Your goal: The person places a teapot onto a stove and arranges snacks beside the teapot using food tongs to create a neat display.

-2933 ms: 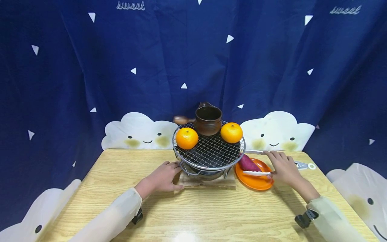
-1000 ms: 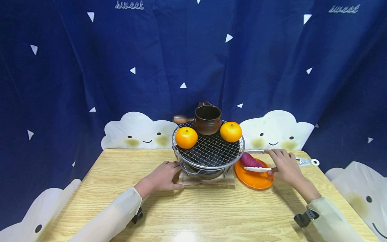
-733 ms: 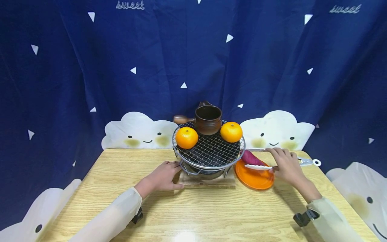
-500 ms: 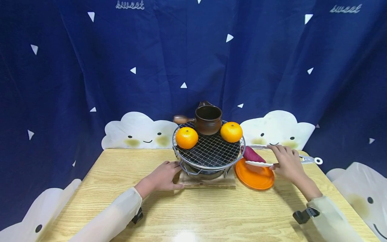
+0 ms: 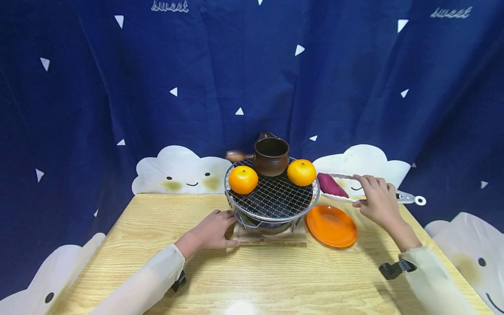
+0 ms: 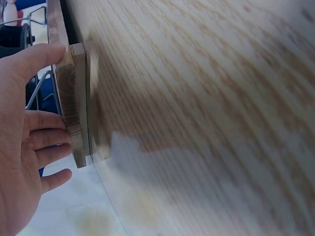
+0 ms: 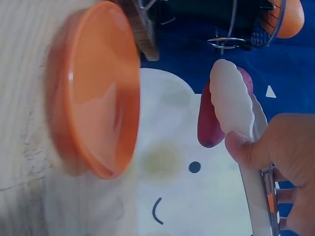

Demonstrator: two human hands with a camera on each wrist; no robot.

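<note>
My right hand [image 5: 379, 199] grips a pair of white-tipped tongs [image 7: 231, 101], fingers on one arm and thumb on the other. Between the tong tips is a purple sweet potato [image 5: 331, 185], raised above the table by the grill's right edge. Below it lies an orange plate [image 5: 332, 226]. At the grill's left, my left hand [image 5: 210, 229] rests on the wooden board [image 6: 69, 98], fingers fairly straight along its end and thumb at the front corner. The round wire-mesh grill [image 5: 275, 199] stands on this board.
On the mesh are two oranges, one left [image 5: 243, 180] and one right [image 5: 301, 173], with a brown side-handled pot [image 5: 271, 159] behind them. A blue curtain [image 5: 252, 78] with white clouds hangs behind the wooden table [image 5: 267, 280].
The tongs closed on the sweet potato, and my right hand lifted it off the orange plate, up and slightly right. My left hand stayed at the board.
</note>
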